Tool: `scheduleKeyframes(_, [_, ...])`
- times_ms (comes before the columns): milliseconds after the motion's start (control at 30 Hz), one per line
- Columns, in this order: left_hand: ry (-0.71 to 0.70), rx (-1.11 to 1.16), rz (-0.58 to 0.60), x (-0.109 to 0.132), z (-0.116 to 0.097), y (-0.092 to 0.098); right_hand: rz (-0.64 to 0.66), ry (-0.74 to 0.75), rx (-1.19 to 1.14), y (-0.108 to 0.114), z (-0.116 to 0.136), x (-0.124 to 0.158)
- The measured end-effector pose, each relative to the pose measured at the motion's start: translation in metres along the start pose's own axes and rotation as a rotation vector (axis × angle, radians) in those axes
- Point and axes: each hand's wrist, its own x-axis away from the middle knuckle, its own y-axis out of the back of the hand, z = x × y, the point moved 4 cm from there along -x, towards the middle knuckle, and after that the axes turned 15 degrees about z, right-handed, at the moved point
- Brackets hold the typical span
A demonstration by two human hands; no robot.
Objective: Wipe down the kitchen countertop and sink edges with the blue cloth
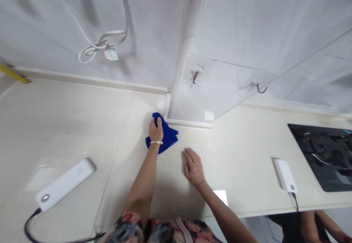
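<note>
My left hand [156,129], with a bracelet at the wrist, is closed on a blue cloth [168,137]. The cloth lies bunched on the pale countertop [143,107], close to the foot of the tiled wall corner. My right hand [194,168] rests on the countertop a little to the right of the cloth and nearer to me. Its fingers are stretched out and loosely bent, and no object shows in it.
A white power bank [66,184] with a black cable lies at left, another white device [285,175] at right. Beyond it sits a black gas hob [324,151]. Hooks [195,76] and a looped white cord [93,47] hang on the walls. Another person's arm [308,224] shows at lower right.
</note>
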Motion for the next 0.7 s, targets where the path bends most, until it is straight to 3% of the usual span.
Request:
scheduleKeyframes(100, [-0.005,0.065,-0.004,0.005,0.002,-0.001,0.0,-0.009,-0.005,0.001,0.0,0.0])
scheduleKeyframes(200, [0.005,-0.009,0.05,0.007,-0.004,-0.003,-0.001,-0.012,-0.003,0.002,0.001,0.0])
scheduleKeyframes(333, [0.023,-0.117,0.107,-0.009,-0.016,-0.002,-0.002,-0.015,0.012,0.002,0.002,0.001])
scheduleKeyframes(467, [0.023,-0.053,0.19,-0.021,-0.018,-0.003,0.004,-0.012,0.032,0.002,0.002,0.002])
scheduleKeyframes(567, [0.015,-0.037,0.172,-0.021,-0.019,-0.003,0.018,-0.028,0.039,0.002,0.001,0.003])
scheduleKeyframes(700, [0.101,0.005,0.24,-0.03,-0.019,-0.007,0.034,-0.032,0.048,0.002,0.001,0.005])
